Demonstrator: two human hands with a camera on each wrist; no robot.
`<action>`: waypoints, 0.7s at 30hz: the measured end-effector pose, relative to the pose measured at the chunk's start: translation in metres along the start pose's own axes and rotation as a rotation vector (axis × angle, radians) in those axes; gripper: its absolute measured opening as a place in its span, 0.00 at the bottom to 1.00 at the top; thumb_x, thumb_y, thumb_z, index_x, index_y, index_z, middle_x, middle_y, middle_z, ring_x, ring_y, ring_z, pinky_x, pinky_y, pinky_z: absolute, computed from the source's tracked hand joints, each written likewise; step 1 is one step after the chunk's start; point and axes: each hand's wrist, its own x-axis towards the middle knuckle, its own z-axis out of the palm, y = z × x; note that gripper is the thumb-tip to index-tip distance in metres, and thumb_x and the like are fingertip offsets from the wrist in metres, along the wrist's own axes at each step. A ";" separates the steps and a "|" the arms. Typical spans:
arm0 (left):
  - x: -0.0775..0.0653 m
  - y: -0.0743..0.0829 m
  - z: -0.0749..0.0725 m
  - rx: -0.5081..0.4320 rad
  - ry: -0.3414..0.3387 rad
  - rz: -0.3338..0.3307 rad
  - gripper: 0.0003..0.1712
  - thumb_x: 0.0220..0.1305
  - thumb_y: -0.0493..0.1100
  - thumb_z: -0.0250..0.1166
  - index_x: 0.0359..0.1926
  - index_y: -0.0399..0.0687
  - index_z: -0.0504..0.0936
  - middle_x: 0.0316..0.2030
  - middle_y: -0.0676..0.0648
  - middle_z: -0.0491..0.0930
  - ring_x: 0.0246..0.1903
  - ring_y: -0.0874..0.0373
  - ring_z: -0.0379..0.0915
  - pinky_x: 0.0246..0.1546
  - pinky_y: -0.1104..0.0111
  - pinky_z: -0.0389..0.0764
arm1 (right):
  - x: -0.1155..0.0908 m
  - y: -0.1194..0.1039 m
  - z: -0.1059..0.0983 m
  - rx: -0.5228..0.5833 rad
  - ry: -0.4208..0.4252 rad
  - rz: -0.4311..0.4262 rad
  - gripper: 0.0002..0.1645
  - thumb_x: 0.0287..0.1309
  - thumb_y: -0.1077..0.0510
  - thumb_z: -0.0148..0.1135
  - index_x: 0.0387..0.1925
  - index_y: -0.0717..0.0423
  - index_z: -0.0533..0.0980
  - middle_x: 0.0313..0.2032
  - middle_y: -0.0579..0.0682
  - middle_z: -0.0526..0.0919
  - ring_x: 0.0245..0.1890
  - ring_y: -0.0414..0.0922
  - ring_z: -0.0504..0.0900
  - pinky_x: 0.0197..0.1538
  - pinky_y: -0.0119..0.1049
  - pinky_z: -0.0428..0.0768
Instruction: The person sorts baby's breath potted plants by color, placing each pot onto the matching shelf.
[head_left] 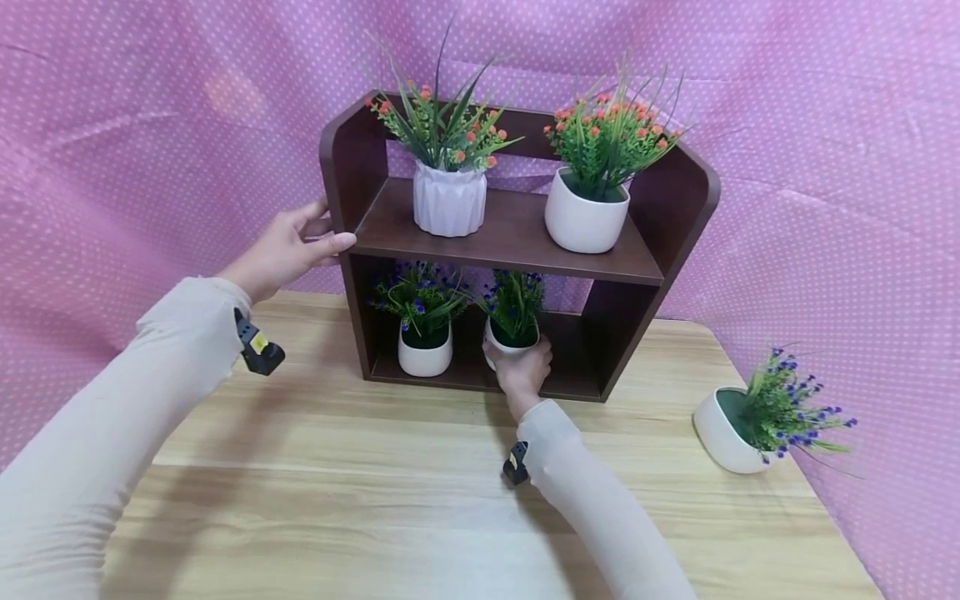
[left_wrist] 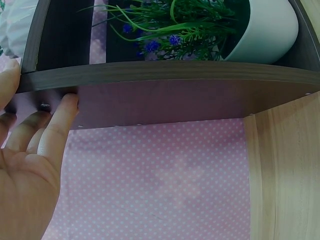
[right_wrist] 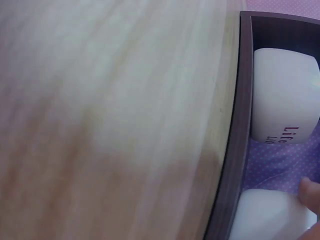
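Note:
A dark brown two-tier shelf (head_left: 510,265) stands on the wooden table. My left hand (head_left: 281,250) holds its left side panel (left_wrist: 160,102), with the thumb at the front edge and the fingers against the outer face. On the lower tier, my right hand (head_left: 522,371) grips a white pot with blue flowers (head_left: 514,310); in the right wrist view only part of the hand (right_wrist: 311,197) shows, touching the white pot (right_wrist: 270,215). To its left stands another white pot with blue flowers (head_left: 425,358), bearing printed lettering in the right wrist view.
The upper tier bears a ribbed white pot (head_left: 450,202) and a smooth white pot (head_left: 587,218), both with orange flowers. At the table's right lies a tilted white pot with blue-purple flowers (head_left: 723,437). Pink dotted cloth (head_left: 150,167) hangs behind the wooden table (head_left: 337,483).

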 end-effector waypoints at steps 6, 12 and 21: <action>0.000 0.000 0.000 -0.009 0.000 0.009 0.40 0.67 0.49 0.61 0.75 0.57 0.52 0.67 0.37 0.64 0.61 0.48 0.69 0.47 0.75 0.81 | -0.002 -0.006 -0.014 0.013 -0.061 -0.029 0.65 0.36 0.45 0.80 0.69 0.65 0.54 0.61 0.69 0.66 0.61 0.66 0.66 0.66 0.53 0.67; -0.001 0.001 0.000 -0.022 -0.002 0.017 0.41 0.67 0.48 0.61 0.75 0.54 0.51 0.67 0.37 0.65 0.58 0.54 0.72 0.47 0.74 0.81 | -0.005 -0.011 -0.044 0.067 -0.182 -0.040 0.61 0.43 0.48 0.77 0.70 0.63 0.52 0.65 0.66 0.63 0.66 0.61 0.62 0.69 0.50 0.62; -0.001 0.002 0.001 -0.020 -0.005 0.017 0.40 0.68 0.47 0.60 0.75 0.53 0.51 0.67 0.36 0.64 0.57 0.57 0.73 0.46 0.74 0.81 | -0.017 -0.003 -0.098 0.059 -0.305 -0.096 0.59 0.49 0.48 0.73 0.72 0.63 0.49 0.69 0.64 0.57 0.70 0.57 0.55 0.72 0.48 0.57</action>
